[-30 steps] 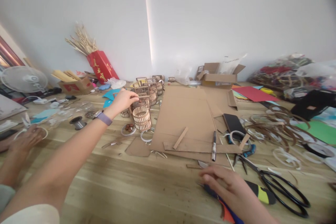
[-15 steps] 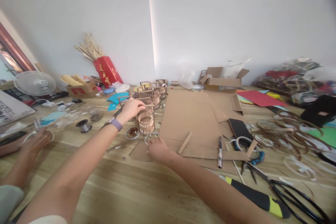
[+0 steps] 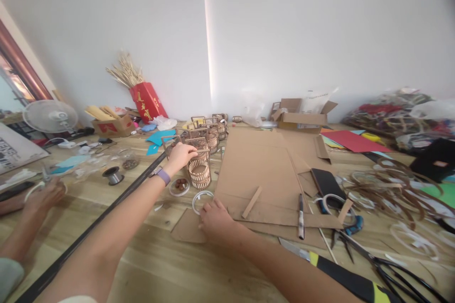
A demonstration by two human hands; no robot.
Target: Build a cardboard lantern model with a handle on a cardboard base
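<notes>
My left hand point(image 3: 183, 155), with a purple-banded watch on its wrist, is closed at the top bar of a small woven bamboo basket point(image 3: 199, 174) with an upright handle. Its fingertips pinch the bar. Lower and to the right, my right hand point(image 3: 216, 218) is curled over the edge of a thin white ring point(image 3: 202, 200), just above a piece of cardboard point(image 3: 186, 227). The fingertips are partly hidden. Behind the front basket stands a row of similar baskets point(image 3: 213, 141). A round dish of brown balls point(image 3: 180, 184) sits between my left forearm and the ring.
Large cardboard sheets point(image 3: 259, 165) carry a marker pen point(image 3: 301, 218). At the right lie a knife with a black-and-yellow handle point(image 3: 341, 272), scissors point(image 3: 391, 265) and coiled strips point(image 3: 387, 184). At the left are a wire spool point(image 3: 113, 176) and another person's hand point(image 3: 46, 196).
My right hand and the white ring have come slightly toward me, away from the front basket. My left hand stays at the basket's handle. The camera view has shifted a little.
</notes>
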